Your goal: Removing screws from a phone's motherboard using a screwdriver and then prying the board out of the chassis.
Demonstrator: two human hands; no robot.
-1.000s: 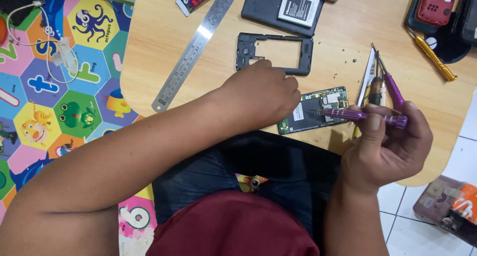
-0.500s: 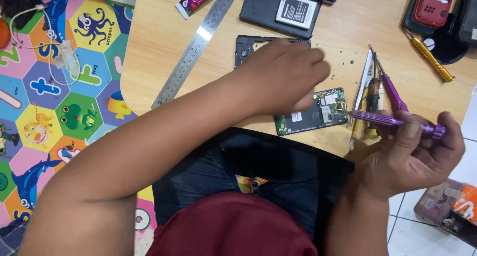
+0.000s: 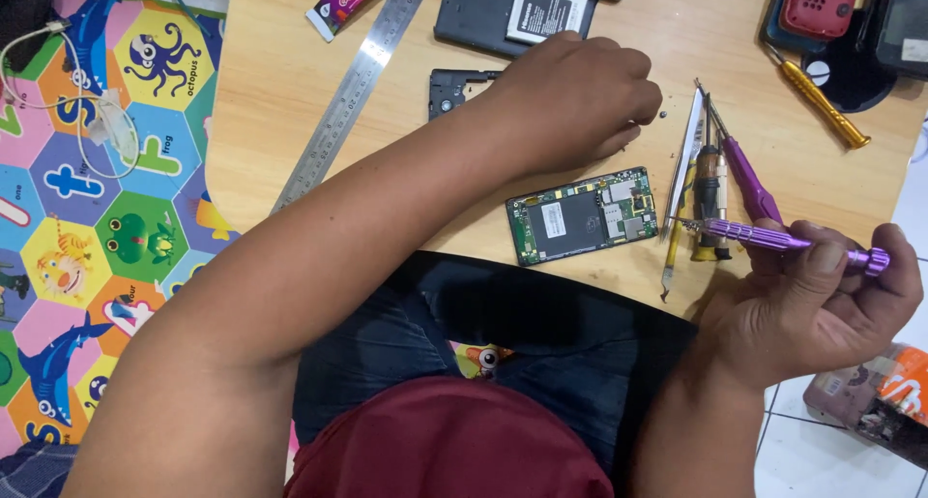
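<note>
Wooden table (image 3: 290,63) beside an apparently foam play mat (image 3: 106,179).

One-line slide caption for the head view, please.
Left hand rests over a black phone frame; right hand holds a purple screwdriver beside an opened phone board.

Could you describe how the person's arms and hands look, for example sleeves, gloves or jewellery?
Both arms are bare along all that shows, with no sleeve in view. The left hand and the right hand wear no gloves, and no ring, watch or bracelet shows. The fingernails are short. No cables or markings show on either arm.
</note>
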